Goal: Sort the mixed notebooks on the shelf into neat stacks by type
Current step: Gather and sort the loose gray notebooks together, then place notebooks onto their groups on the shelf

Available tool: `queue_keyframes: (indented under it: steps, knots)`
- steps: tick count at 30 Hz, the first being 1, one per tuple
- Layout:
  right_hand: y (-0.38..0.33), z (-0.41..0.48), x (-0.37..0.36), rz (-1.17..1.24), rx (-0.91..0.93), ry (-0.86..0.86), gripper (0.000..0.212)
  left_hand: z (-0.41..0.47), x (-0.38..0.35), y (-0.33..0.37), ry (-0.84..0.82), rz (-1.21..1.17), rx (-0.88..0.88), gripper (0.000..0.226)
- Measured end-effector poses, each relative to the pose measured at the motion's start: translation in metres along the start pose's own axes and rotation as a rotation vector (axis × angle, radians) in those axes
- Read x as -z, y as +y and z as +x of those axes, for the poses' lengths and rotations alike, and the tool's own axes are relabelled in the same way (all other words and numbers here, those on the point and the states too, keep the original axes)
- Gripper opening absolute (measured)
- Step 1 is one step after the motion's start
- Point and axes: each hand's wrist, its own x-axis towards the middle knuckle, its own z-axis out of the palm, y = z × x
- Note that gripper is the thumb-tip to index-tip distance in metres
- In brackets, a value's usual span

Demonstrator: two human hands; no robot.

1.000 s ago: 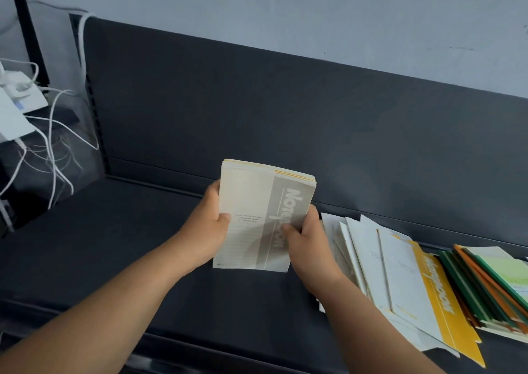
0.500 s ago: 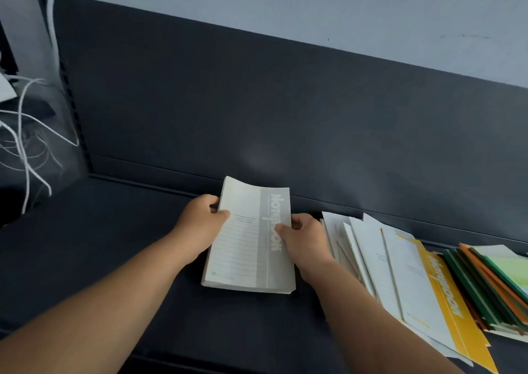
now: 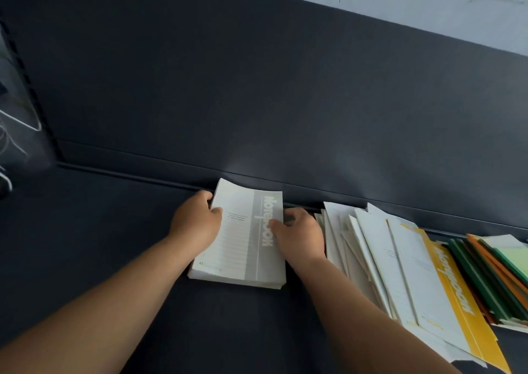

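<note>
A stack of grey-banded notebooks [image 3: 243, 236] lies flat on the dark shelf [image 3: 100, 245], close to the back panel. My left hand [image 3: 195, 222] grips the stack's left edge, thumb on the top cover. My right hand [image 3: 300, 233] holds the right edge, thumb on the grey band. To the right, a loose fan of white notebooks [image 3: 371, 253] leans sideways, with a yellow-banded notebook [image 3: 454, 290] on top. Further right sits a pile of green and orange notebooks [image 3: 494, 273].
The dark back panel [image 3: 257, 102] rises right behind the stack. White cables [image 3: 11, 133] hang behind a clear divider at the far left. Bare dark shelf stretches to the left of the stack and in front of it.
The grey-banded stack went from held upright above the shelf to lying flat on it near the back panel. Both hands came down with it and stay on its edges.
</note>
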Motion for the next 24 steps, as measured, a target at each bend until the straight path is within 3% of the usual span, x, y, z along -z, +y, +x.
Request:
queue_keyframes:
  steps: [8,14,20,24]
  knots:
    - [-0.004,-0.005,0.002,-0.057,0.031,-0.059,0.029,0.001,0.004,-0.002,-0.03,0.017,-0.036,0.041]
    - [-0.005,-0.016,0.012,-0.077,0.066,-0.063,0.034,-0.014,0.009,0.002,-0.012,0.017,-0.059,0.056]
    - [-0.008,-0.034,0.036,-0.083,0.185,-0.022,0.057,-0.042,0.015,0.03,0.118,0.071,-0.218,0.056]
    - [-0.012,-0.049,0.069,-0.043,0.268,0.035,0.056,-0.069,0.006,0.067,0.13,0.028,-0.352,0.056]
